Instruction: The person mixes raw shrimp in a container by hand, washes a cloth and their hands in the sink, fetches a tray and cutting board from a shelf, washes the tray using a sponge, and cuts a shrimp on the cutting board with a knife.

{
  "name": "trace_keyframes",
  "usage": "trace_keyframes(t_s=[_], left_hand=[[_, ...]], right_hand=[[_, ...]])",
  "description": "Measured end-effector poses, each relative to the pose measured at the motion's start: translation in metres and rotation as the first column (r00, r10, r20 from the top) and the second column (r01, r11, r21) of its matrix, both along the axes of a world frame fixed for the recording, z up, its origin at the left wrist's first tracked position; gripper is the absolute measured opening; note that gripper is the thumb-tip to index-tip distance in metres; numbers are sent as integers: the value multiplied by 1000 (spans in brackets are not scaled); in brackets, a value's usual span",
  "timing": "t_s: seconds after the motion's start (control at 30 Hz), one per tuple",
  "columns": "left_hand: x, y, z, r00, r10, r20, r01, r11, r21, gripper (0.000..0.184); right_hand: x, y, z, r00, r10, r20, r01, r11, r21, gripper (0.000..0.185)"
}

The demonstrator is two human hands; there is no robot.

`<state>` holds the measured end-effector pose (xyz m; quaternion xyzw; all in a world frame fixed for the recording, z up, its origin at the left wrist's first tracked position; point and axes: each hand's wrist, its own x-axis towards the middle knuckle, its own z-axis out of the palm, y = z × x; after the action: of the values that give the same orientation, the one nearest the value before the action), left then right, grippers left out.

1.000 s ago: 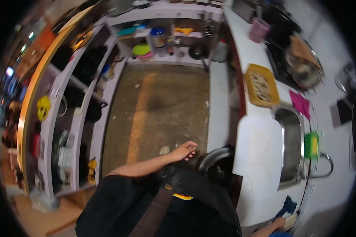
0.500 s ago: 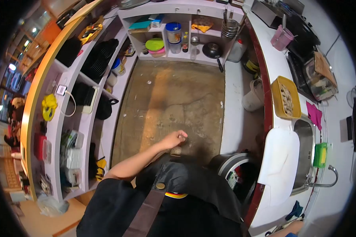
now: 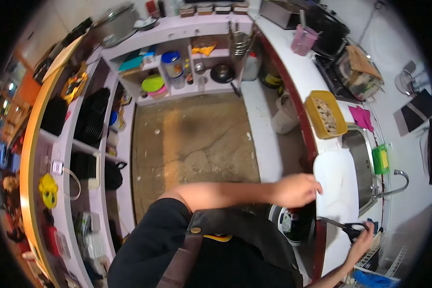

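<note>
White counter [image 3: 336,252] | cutting board [image 3: 338,185] beside sink [image 3: 365,165] | right hand [image 3: 362,244]: fingers holding black scissors [image 3: 343,226] near board's closer end | left hand [image 3: 297,190]: fingers curled by board's edge, grip unclear

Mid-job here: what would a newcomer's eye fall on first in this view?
Probably the white cutting board beside the sink, with the left hand at its left edge. Next, the black-handled scissors in the right hand, at the board's near end. Then the yellow tub of pale pieces, on the counter beyond the board.
</note>
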<state>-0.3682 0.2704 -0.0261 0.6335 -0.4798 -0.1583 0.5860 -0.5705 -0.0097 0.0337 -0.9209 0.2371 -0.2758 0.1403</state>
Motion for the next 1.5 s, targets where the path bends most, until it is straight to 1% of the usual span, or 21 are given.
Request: trace_keyframes(t_s=[0.07,0.1,0.17,0.2,0.23,0.33,0.37,0.43,0.53,0.6,0.67,0.73,0.87,0.9,1.03,1.1,1.2,1.3,1.4,1.47,1.5], left_hand=[[-8,-36,2,980,-126,156,110,988,106,29],[-9,-47,14,957,-241,164,201,953,226,35],[-1,-80,14,902,-433,2,432,900,57,39],[3,-88,17,925,-374,62,374,927,8,35],[12,-97,42,916,-397,-60,401,895,196,29],[42,-136,47,952,-302,49,302,953,-2,18],[55,-151,58,954,-240,181,233,971,56,21],[82,-187,79,960,-278,26,274,955,114,27],[119,-259,119,921,-368,-129,364,930,-50,17],[141,-310,167,948,-315,43,317,946,-68,21],[168,-384,195,904,-334,-266,299,940,-162,22],[191,-462,236,852,-434,-293,341,885,-317,19],[226,-602,325,655,-475,-588,194,858,-477,14],[236,-634,344,732,-445,-516,188,860,-474,13],[264,-740,400,542,-634,-552,144,717,-682,4],[270,-771,416,654,-587,-476,140,713,-687,4],[256,-782,416,621,-540,-568,-6,722,-692,11],[260,-790,385,634,-490,-599,-14,766,-642,16],[266,-784,361,719,-458,-522,50,784,-618,8],[266,-782,350,723,-306,-620,-51,870,-490,8],[275,-758,335,733,-454,-507,209,859,-468,14]], right_hand=[[30,38,7,982,31,-185,3,983,183,25],[50,50,10,990,128,-67,-107,963,249,23],[78,61,25,995,95,12,-94,958,269,20],[87,58,32,996,67,54,-79,961,266,23],[94,50,36,989,65,131,-95,967,237,25],[111,20,50,984,-13,179,-43,951,305,18],[114,11,55,965,25,260,-100,955,279,30],[112,5,79,878,-7,478,-150,945,290,49],[90,-23,73,838,-135,529,-28,957,289,57],[68,-36,59,838,-247,486,25,907,419,55],[47,-42,40,799,-367,477,73,846,529,49],[13,-50,8,762,-485,430,182,797,576,39],[-55,-17,-34,526,-777,345,319,556,768,28],[-74,-2,-50,465,-817,340,289,503,814,26],[-104,84,-57,163,-977,139,386,192,902,27],[-109,124,-60,65,-996,54,487,79,870,36],[-105,155,-73,-95,-995,32,455,-15,890,35],[-86,139,-65,-113,-993,-16,448,-65,892,37],[-81,100,-74,132,-990,46,426,98,900,41],[-68,54,-82,216,-962,166,395,241,887,15],[-55,34,-76,296,-936,189,398,301,867,19]])
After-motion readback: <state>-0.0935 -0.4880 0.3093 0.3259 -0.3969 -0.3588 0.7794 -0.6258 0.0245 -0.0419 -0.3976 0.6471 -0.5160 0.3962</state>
